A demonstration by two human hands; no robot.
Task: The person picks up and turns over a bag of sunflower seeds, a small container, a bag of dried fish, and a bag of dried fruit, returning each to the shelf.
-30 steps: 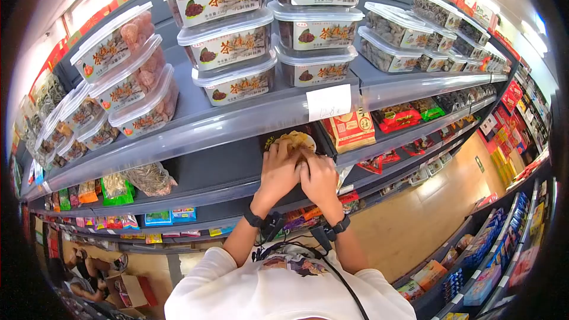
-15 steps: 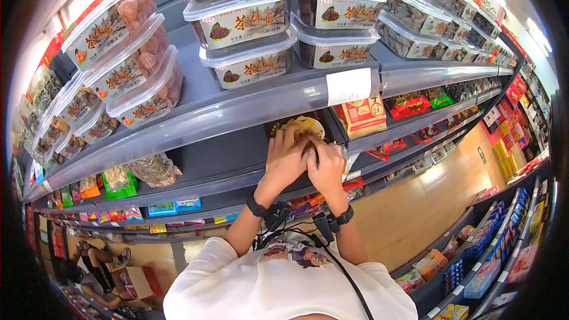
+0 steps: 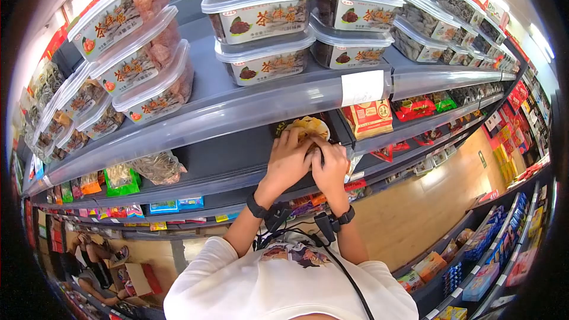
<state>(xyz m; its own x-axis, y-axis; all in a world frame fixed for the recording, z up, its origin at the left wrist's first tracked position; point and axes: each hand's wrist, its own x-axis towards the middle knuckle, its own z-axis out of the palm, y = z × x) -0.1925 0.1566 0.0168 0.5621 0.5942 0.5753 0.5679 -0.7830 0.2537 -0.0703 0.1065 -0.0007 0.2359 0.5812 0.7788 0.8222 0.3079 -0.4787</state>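
Note:
Both of my hands are pressed together on a dark snack bag [image 3: 308,128] with a yellow picture on its front, standing on the second grey shelf [image 3: 237,157]. My left hand [image 3: 289,160] grips the bag's left and front side, fingers curled over it. My right hand [image 3: 331,167] grips its right side, touching the left hand. Most of the bag is hidden behind my fingers. Black bands with cables sit on both wrists.
Stacked clear tubs of dried fruit [image 3: 264,21] fill the top shelf above a white price tag [image 3: 362,88]. Red-and-yellow packets [image 3: 368,118] stand right of the bag, a seed bag [image 3: 159,168] to the left. A person crouches by a cardboard box [image 3: 137,278] at lower left.
The view has shifted slightly, so the shelves sit a little higher and to the right. My hands stay clasped on the bag, with the right hand a little lower on it.

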